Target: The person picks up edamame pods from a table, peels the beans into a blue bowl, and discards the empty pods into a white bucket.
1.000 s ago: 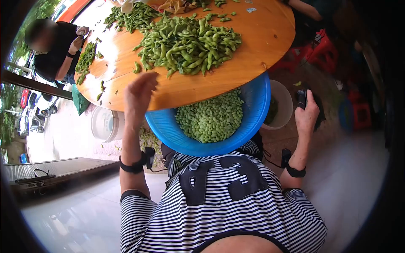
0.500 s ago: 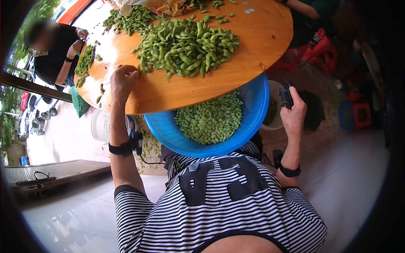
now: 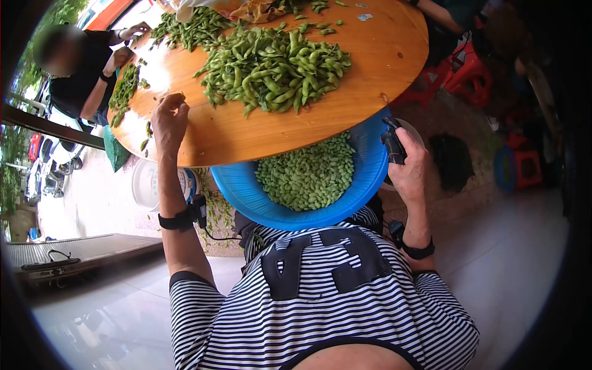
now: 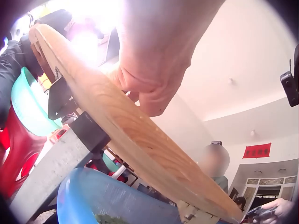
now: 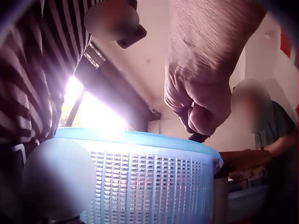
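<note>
My left hand (image 3: 169,122) is over the near left side of the round wooden table (image 3: 240,137), thumb and forefinger drawn together in a pinch. The loose edamame pod that lay by the heap is gone from its place; the fingers mostly hide what they pinch. In the left wrist view the tabletop edge covers the fingertips. My right hand (image 3: 408,166) grips a small black tool (image 3: 393,145) above the right rim of a blue plastic basket (image 3: 274,213). Shelled green beans (image 3: 306,172) fill the basket's bottom. A big heap of edamame pods (image 3: 277,71) lies on the table.
Another pile of pods (image 3: 197,28) lies at the back, and a smaller one (image 3: 125,89) at the left, beside a seated person (image 3: 77,77). A white bucket (image 3: 147,185) stands below the table's left edge. Red stools (image 3: 470,80) stand at the right.
My left hand came down at the loose pod beside the heap, then drew back left, and the pod is gone from there. My right hand moved left with the black tool, to the basket's rim.
</note>
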